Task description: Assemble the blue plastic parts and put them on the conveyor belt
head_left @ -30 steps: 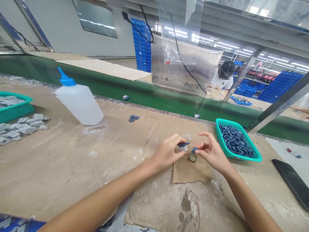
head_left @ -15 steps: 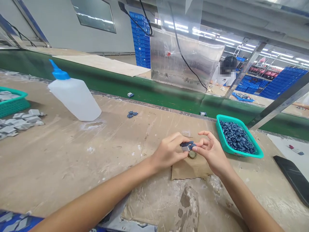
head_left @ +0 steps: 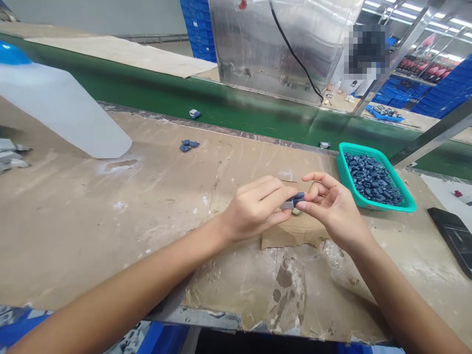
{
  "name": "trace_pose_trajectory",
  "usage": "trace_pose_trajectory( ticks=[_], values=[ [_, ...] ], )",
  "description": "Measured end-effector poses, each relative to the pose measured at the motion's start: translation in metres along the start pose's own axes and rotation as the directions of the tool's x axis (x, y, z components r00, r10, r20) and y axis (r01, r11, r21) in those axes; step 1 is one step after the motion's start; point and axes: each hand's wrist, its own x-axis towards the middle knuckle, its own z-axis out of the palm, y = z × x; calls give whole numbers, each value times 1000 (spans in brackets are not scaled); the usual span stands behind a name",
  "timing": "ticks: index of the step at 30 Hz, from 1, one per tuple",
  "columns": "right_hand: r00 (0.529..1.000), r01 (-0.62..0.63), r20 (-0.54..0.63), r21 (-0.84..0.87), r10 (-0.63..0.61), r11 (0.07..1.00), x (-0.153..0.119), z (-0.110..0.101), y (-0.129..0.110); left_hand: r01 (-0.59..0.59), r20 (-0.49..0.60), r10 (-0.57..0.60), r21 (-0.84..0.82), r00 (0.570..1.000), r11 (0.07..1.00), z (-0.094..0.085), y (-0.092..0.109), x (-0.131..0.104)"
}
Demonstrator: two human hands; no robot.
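Between my two hands is a small block-shaped piece [head_left: 286, 204], pale grey with dark blue parts on it. My left hand [head_left: 254, 206] pinches its grey side from the left. At the right end, the thumb and forefinger of my right hand [head_left: 328, 204] are closed on a small dark blue part [head_left: 298, 198]; the other fingers are raised. Just below the piece, a metal bottle cap [head_left: 296, 212] shows in part, on a scrap of brown cardboard [head_left: 283, 236]. Both hands stay a little above the cardboard-covered table.
A green basket [head_left: 376, 205] of dark blue parts stands right; a black phone [head_left: 452, 238] lies beyond it. At left is a white squeeze bottle [head_left: 70, 110], near grey blocks [head_left: 9, 156]. A few blue parts [head_left: 189, 145] lie behind. Assembled pieces sit on a green belt [head_left: 258, 123]. A person is across.
The view has dipped and come closer to the table. Both hands keep hold of the piece, which is now turned slightly, with the fingers hiding more of the bottle cap.
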Motion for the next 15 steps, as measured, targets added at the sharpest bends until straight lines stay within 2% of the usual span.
trace_pose_trajectory(
  ticks=[3, 7, 10, 13, 15],
  values=[
    [996, 67, -57, -40, -70, 997, -4, 4, -3, -10, -1, 10, 13, 1000, 1000, -6, 2, 4],
    [975, 184, -108, -106, -195, 977, -11, 10, -5, 47, -84, -45, 20, 995, 999, -9, 4, 9],
    [976, 176, -108, -125, -190, 976, -13, 9, -2, 45, -96, -45, -4, 994, 999, -3, 7, 10],
    [987, 149, -45, -142, -157, 979, -7, -7, -1, -31, -62, 26, -72, 998, 997, 5, 9, 12],
    [972, 229, 16, -299, -235, 926, 3, -34, -5, -64, 18, 67, -135, 998, 989, 10, 4, 20]
  ],
)
